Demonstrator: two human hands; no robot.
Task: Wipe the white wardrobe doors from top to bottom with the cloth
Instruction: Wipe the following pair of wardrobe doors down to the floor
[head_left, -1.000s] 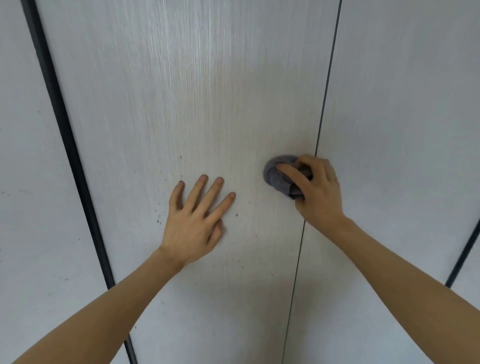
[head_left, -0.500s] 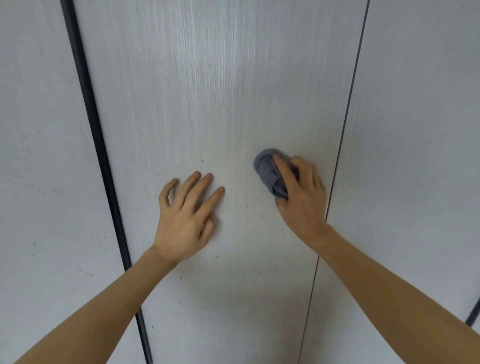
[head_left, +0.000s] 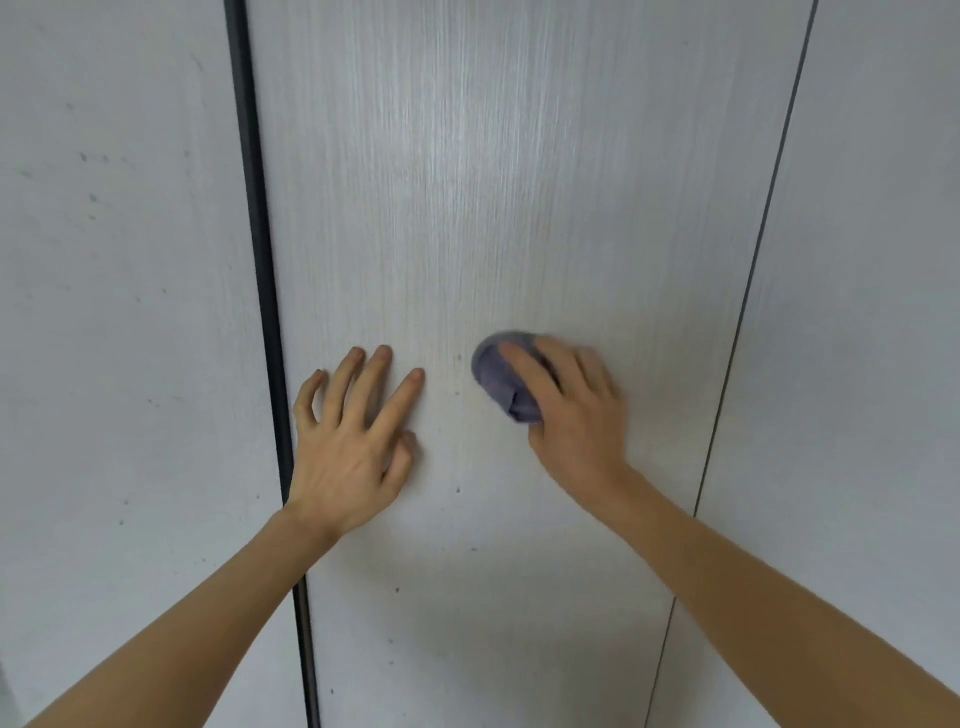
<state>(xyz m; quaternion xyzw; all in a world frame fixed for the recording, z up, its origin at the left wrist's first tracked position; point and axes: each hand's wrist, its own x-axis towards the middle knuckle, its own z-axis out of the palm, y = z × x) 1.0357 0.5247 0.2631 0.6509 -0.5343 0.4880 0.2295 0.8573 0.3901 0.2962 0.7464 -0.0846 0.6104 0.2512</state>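
A white wardrobe door (head_left: 493, 197) with fine vertical grain fills the middle of the view. My right hand (head_left: 574, 415) grips a bunched grey-purple cloth (head_left: 498, 376) and presses it against the door at mid height, slightly blurred. My left hand (head_left: 353, 436) rests on the same door to the left of the cloth, fingers spread and fingertips touching the surface. Small dark specks dot the door between and below the hands.
A dark vertical gap (head_left: 265, 332) separates this door from the left door (head_left: 119, 312), which carries faint specks. A thin seam (head_left: 748, 291) divides it from the right door (head_left: 862, 312).
My right hand has slid the cloth leftward across the door, away from the right seam. The view has shifted, so the dark gap now sits nearer the middle. My left hand stays planted.
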